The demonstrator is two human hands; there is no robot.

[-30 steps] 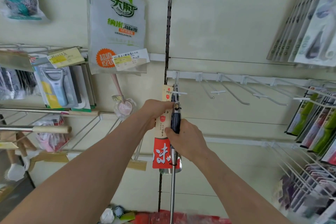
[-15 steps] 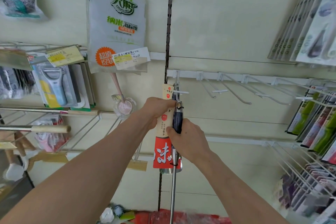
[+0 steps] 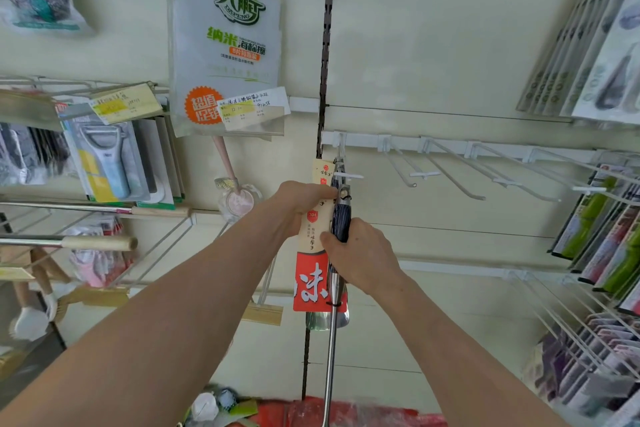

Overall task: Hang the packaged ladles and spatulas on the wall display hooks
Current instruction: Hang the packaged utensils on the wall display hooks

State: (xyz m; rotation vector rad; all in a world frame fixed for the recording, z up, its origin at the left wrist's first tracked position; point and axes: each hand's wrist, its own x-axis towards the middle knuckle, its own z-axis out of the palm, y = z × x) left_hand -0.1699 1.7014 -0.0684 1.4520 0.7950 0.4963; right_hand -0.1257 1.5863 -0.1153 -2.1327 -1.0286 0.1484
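While both arms are raised at the wall, one packaged utensil (image 3: pixel 313 253) stands upright against the left end of the white rail (image 3: pixel 450 148).

Grip: my left hand (image 3: pixel 304 198) has its fingers curled, pinching the cream upper part of the card. My right hand (image 3: pixel 363 253) is wrapped round the dark handle, thumb against the card's edge.

Position: the card's top sits level with the white tip of one hook (image 3: pixel 348 176). I cannot tell whether the hang hole is over the wire. The steel shaft runs straight down from my right hand to the bottom edge of view. A shiny rounded piece shows just under the card's red end; I cannot tell if it belongs to this utensil.

Edges and room: a dark slotted upright (image 3: pixel 325 45) runs just left of the card. Right of the hook the wall is bare, and the rail carries the bare hooks (image 3: pixel 424 174), each apart from the next and reaching out toward me. Further right, packs with green handles (image 3: pixel 595 211) crowd the edge of view. Left of the upright a sponge bag (image 3: pixel 225 38) hangs above my left wrist, and the peeler packs (image 3: pixel 104 163) are beyond it, well apart from the card.

Count:
- hands: 2
- utensil held: 1
- hook at the card: 1
- bare hooks that I can make out: 4
- price tags: 2, a yellowish tag (image 3: pixel 124 104) and a white tag (image 3: pixel 254 106)
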